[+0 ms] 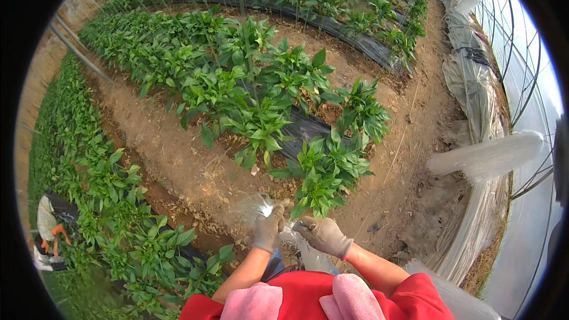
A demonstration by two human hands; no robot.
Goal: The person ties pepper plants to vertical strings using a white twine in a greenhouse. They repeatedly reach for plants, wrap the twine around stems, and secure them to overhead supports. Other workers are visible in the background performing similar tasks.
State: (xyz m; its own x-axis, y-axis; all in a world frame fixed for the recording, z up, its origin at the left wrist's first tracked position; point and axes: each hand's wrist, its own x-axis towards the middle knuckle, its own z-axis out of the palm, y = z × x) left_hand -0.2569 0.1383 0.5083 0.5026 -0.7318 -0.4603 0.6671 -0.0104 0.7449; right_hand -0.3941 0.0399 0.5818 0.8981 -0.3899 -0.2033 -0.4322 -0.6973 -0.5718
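My left hand [269, 230], in a grey work glove, is closed on a bunch of thin, clear plastic material [255, 208] that catches the light. Close beside it is my right hand [323, 234], also gloved, with its fingers curled at the top of more clear plastic [313, 255] hanging in front of my body. Whether this is film or twine cannot be made out. Just beyond both hands stands the nearest green pepper plant [322, 182], at the end of a row. Neither hand plainly touches its leaves.
Black mulch film [306, 131] lies under the plant row. Bare soil paths [169, 155] run on both sides. Rolled plastic sheeting [471, 89] lines the greenhouse wall at right, near a clear plastic bundle [489, 155]. Another person [49, 222] is among plants at far left.
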